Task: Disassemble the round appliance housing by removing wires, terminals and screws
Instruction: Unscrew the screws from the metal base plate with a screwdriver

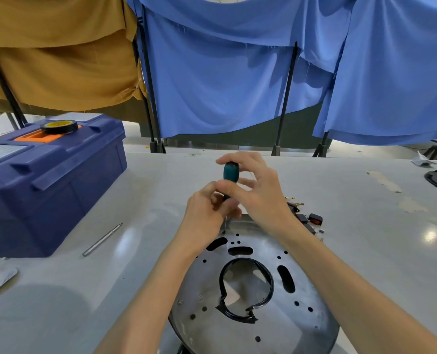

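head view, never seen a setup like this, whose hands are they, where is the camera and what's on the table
No robot here: a person works with bare hands, and the single picture comes from a camera worn on the head, looking forward and down. On the pale table lies a round metal housing with holes, slots and a black ring around its middle opening. The right hand grips a screwdriver by its green handle, the left hand pinches it lower down, and its tip meets the housing's far edge. Small loose parts lie to the right. On the left are a metal bit and a blue toolbox with a roll of black tape on top.
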Motion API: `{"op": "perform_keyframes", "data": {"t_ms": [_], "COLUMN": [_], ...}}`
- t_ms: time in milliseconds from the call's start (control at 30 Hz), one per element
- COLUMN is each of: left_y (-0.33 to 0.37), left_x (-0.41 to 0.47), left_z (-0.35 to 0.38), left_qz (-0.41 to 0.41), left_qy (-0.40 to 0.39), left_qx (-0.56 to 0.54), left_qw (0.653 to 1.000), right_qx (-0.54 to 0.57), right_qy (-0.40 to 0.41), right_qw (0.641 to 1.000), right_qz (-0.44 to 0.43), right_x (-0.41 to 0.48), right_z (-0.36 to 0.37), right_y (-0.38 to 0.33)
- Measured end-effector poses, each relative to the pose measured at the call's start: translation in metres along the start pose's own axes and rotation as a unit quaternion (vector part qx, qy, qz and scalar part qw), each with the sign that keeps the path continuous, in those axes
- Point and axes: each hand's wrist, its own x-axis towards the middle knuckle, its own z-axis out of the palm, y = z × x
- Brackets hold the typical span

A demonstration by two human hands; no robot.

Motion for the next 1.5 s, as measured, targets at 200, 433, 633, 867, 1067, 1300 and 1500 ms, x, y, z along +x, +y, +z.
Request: {"op": "perform_keyframes", "data": {"t_ms": [200,433,633,867,1067,1300,1500], "left_y": [-0.001,-0.001,0.002,0.003,0.005,0.001,0.001], "left_x": [-0.001,-0.002,-0.005,-0.004,-0.004,-0.008,-0.005], "left_z": [-0.007,-0.003,-0.001,-0.001,0.0,-0.003,-0.002], "left_qz": [-0.015,-0.001,-0.004,-0.001,-0.011,-0.015,-0.008], "left_qy": [-0.081,0.011,-0.033,-0.034,-0.005,-0.077,-0.036], "left_qx": [-0.029,0.016,-0.02,0.0,0.011,-0.022,0.007], "left_qw": [0.996,1.0,0.999,0.999,1.0,0.997,0.999], "right_qx": [0.031,-0.016,0.062,0.026,0.007,0.055,-0.02], "right_qy": [0.027,0.01,0.009,0.033,0.004,0.03,0.033], "right_qw": [0.999,1.0,0.998,0.999,1.0,0.998,0.999], "right_qz": [0.0,-0.016,0.005,0.002,-0.004,0.012,-0.006], "right_x": [0.001,0.0,-0.001,0.0,-0.002,0.0,-0.001], "right_z": [-0.005,-0.001,-0.005,-0.005,-0.003,-0.01,-0.007], "right_y": [0.003,0.001,0.001,0.001,0.0,0.003,0.003]}}
